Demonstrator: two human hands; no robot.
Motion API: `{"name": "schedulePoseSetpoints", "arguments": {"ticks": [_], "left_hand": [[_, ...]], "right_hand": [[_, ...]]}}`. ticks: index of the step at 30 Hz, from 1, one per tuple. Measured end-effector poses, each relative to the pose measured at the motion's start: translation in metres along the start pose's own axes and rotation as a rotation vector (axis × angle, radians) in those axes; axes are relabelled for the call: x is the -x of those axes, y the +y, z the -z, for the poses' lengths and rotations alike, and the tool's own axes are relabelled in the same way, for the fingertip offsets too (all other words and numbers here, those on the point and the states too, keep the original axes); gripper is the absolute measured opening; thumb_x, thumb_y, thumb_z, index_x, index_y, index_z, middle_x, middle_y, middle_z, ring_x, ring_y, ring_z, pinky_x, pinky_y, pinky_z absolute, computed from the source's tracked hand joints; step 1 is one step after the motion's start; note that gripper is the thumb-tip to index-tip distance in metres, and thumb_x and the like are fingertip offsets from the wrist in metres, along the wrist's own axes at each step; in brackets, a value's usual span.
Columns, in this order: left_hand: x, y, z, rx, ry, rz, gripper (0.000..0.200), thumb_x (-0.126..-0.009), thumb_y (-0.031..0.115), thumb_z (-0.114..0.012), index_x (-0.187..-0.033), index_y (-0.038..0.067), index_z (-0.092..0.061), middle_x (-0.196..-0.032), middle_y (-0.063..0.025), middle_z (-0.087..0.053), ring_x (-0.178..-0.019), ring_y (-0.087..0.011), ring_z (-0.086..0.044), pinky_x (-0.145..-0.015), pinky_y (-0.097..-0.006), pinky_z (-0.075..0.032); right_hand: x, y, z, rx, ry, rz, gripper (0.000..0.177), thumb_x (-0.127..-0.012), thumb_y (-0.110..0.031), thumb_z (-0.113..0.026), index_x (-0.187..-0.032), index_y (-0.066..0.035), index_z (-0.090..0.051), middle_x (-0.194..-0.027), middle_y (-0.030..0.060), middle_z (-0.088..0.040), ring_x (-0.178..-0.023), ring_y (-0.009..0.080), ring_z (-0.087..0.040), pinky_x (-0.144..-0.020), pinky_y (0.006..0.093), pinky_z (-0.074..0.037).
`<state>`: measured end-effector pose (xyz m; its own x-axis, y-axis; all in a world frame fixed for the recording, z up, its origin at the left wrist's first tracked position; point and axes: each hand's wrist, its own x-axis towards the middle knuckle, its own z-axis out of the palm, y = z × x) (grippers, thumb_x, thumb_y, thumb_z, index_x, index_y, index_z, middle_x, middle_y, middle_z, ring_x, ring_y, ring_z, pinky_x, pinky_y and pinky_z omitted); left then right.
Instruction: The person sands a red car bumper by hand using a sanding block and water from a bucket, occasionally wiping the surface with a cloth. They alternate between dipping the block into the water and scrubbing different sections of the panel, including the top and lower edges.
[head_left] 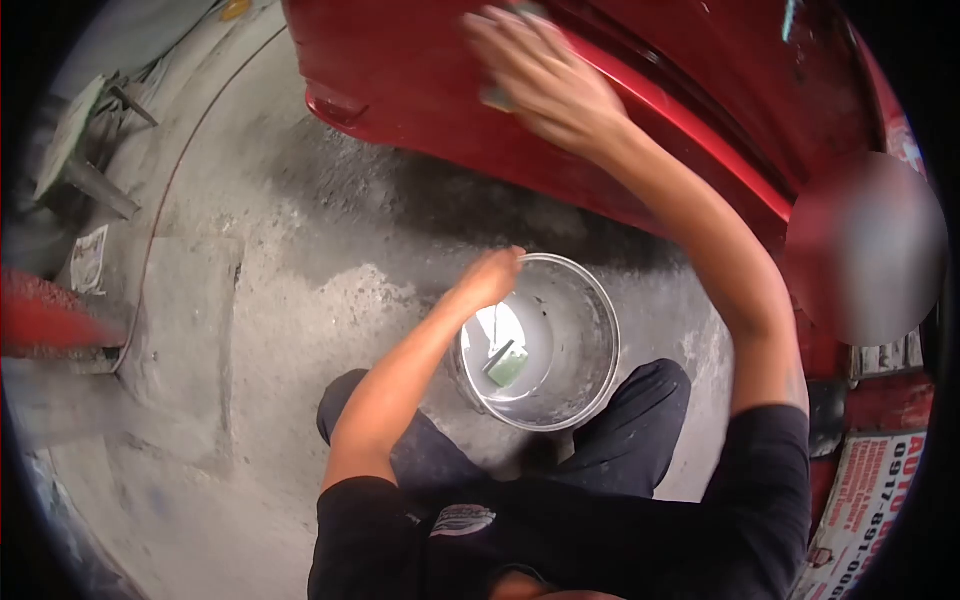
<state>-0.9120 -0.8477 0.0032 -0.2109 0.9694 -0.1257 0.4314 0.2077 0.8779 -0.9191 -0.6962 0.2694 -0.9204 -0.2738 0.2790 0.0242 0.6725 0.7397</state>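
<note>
My right hand lies stretched out and blurred against the red car panel. Edges of a thin grey-green pad show from under its palm and fingers. Most of that pad is hidden. My left hand is closed at the far left rim of a round metal-grey bucket, and its fingertips are partly hidden. Cloudy water stands in the bucket between my knees. A green block with a dark strip across it sits in the water, below my left hand.
A small bench stands at the left on the concrete floor. A thin hose or cable runs past it. Red blurred metal juts in at the left edge. A printed sign is at lower right, below a blurred round disc.
</note>
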Motion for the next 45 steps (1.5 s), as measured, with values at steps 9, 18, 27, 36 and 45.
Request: {"name": "schedulePoseSetpoints", "arguments": {"ticks": [9, 18, 27, 36, 45], "left_hand": [[0.010, 0.010, 0.014, -0.109, 0.100, -0.048, 0.029, -0.105, 0.015, -0.054, -0.127, 0.006, -0.070, -0.116, -0.0257, -0.075, -0.114, -0.0465, -0.070, -0.097, -0.0574, -0.054], [0.014, 0.007, 0.008, -0.170, 0.122, -0.105, 0.024, -0.105, 0.015, -0.054, -0.122, 0.006, -0.069, -0.112, -0.0237, -0.075, -0.107, -0.0457, -0.070, -0.089, -0.0577, -0.053], [0.009, 0.011, 0.010, -0.174, 0.107, -0.077, 0.025, -0.105, 0.016, -0.056, -0.123, 0.006, -0.071, -0.116, -0.0232, -0.075, -0.113, -0.0469, -0.069, -0.093, -0.0596, -0.053], [0.004, 0.007, 0.006, -0.161, 0.116, -0.110, 0.026, -0.107, 0.015, -0.055, -0.125, 0.005, -0.071, -0.118, -0.0228, -0.074, -0.113, -0.0456, -0.069, -0.094, -0.0568, -0.053], [0.003, 0.004, 0.004, 0.000, 0.167, -0.132, 0.026, -0.105, 0.012, -0.058, -0.122, 0.003, -0.075, -0.121, -0.0215, -0.075, -0.113, -0.0438, -0.070, -0.098, -0.0530, -0.054]], "right_hand": [[0.115, -0.037, -0.046, 0.078, -0.201, -0.003, 0.080, -0.094, -0.025, -0.056, -0.166, 0.002, -0.035, -0.178, 0.0125, -0.029, -0.164, 0.0279, -0.029, -0.135, 0.0461, -0.023], [0.101, -0.079, -0.066, -0.013, -0.186, -0.116, 0.077, -0.096, -0.020, -0.051, -0.168, -0.002, -0.033, -0.177, 0.0121, -0.031, -0.163, 0.0298, -0.030, -0.134, 0.0444, -0.022], [0.061, -0.089, -0.087, 0.112, -0.233, 0.088, 0.079, -0.097, -0.026, -0.048, -0.170, -0.003, -0.029, -0.181, 0.0078, -0.021, -0.167, 0.0242, -0.017, -0.137, 0.0434, -0.011], [0.274, -0.022, -0.095, 0.083, -0.447, 0.124, 0.076, -0.101, -0.025, -0.047, -0.172, -0.005, -0.026, -0.180, 0.0034, -0.025, -0.166, 0.0206, -0.024, -0.137, 0.0429, -0.013], [0.236, -0.011, -0.040, -0.187, -0.651, -0.294, 0.077, -0.095, -0.019, -0.055, -0.168, -0.003, -0.034, -0.179, 0.0092, -0.028, -0.165, 0.0249, -0.026, -0.135, 0.0456, -0.020]]}}
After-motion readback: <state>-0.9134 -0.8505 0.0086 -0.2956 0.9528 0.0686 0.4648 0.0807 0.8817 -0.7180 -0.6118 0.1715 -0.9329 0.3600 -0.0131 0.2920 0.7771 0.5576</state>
